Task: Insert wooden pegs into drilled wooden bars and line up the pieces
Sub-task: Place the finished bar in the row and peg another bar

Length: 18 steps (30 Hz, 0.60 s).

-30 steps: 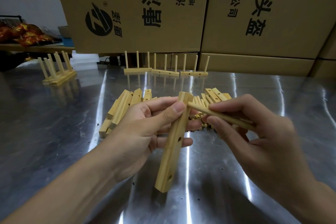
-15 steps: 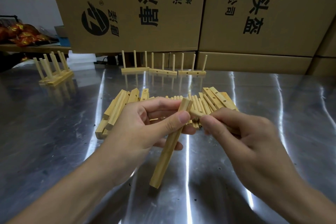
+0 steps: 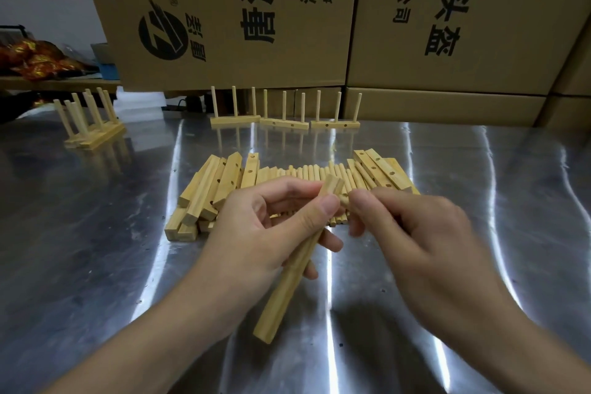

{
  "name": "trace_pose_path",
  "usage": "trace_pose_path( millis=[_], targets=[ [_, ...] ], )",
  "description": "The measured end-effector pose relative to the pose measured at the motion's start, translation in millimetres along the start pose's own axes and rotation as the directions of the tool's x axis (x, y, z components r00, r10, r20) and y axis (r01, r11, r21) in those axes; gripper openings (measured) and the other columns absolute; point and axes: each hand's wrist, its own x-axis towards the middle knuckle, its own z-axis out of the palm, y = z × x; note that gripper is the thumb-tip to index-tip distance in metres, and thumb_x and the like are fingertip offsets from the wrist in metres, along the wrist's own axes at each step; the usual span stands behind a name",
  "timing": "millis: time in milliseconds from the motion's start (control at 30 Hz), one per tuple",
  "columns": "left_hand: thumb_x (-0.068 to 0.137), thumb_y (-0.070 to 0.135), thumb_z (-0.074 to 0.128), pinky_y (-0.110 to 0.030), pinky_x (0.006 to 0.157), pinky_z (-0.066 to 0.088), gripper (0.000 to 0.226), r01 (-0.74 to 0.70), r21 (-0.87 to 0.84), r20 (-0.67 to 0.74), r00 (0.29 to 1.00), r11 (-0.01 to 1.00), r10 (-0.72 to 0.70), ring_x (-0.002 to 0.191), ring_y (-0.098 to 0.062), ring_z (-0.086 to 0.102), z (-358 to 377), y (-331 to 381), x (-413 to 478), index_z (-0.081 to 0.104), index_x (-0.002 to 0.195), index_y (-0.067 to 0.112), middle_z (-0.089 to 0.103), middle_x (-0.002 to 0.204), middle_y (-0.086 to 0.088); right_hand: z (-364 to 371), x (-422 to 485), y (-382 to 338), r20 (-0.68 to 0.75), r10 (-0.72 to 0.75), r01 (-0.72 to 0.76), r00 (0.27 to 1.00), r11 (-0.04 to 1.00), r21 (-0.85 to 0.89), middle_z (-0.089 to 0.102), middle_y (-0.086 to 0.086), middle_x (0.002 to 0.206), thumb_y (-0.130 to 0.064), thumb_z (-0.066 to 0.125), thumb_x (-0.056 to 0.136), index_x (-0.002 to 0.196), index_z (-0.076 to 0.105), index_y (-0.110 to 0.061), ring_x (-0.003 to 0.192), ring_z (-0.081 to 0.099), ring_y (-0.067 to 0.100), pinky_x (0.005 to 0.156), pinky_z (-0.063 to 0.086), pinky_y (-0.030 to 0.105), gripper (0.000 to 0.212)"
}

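Note:
My left hand (image 3: 275, 233) grips a drilled wooden bar (image 3: 287, 285) near its top end; the bar slants down toward me above the table. My right hand (image 3: 412, 233) pinches a wooden peg (image 3: 344, 201) whose tip meets the bar's upper end; most of the peg is hidden under the fingers. Behind the hands lies a pile of loose bars (image 3: 211, 192) and a row of loose pegs (image 3: 307, 173). At the back stand three finished bars with upright pegs (image 3: 284, 121) in a line.
Another group of finished pegged bars (image 3: 92, 131) stands at the far left. Large cardboard boxes (image 3: 447, 25) wall off the back of the shiny metal table (image 3: 479, 201). More drilled bars (image 3: 380, 169) lie at the pile's right end.
The bar has turned so its holes no longer face me. My right hand has pushed the peg into the bar's top end, and far less of the peg shows.

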Motion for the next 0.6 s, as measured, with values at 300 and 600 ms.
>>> trace_pose_path(
  millis=[300, 600],
  targets=[
    [0.092, 0.030, 0.075, -0.031, 0.048, 0.058, 0.014, 0.016, 0.027, -0.171, 0.985, 1.000, -0.011, 0.074, -0.024, 0.078, 13, -6, 0, 0.082, 0.102, 0.022, 0.081, 0.097, -0.005, 2, -7, -5, 0.076, -0.040, 0.072, 0.996, 0.868, -0.492, 0.056, -0.014, 0.068, -0.059, 0.030, 0.104, 0.087, 0.055, -0.034, 0.065, 0.053, 0.015, 0.054, 0.043, 0.039, 0.039],
    [0.094, 0.035, 0.072, -0.032, 0.044, 0.054, 0.016, -0.028, 0.067, -0.170, 0.985, 0.997, 0.039, 0.062, -0.021, 0.070, 17, -3, -5, 0.082, 0.098, 0.024, 0.079, 0.089, -0.007, 7, -1, 1, 0.011, -0.084, 0.085, 0.996, 0.968, -0.237, 0.051, -0.022, 0.059, -0.048, 0.045, 0.102, 0.076, 0.060, -0.033, 0.060, 0.052, 0.004, 0.059, 0.038, 0.019, 0.033]
  ],
)
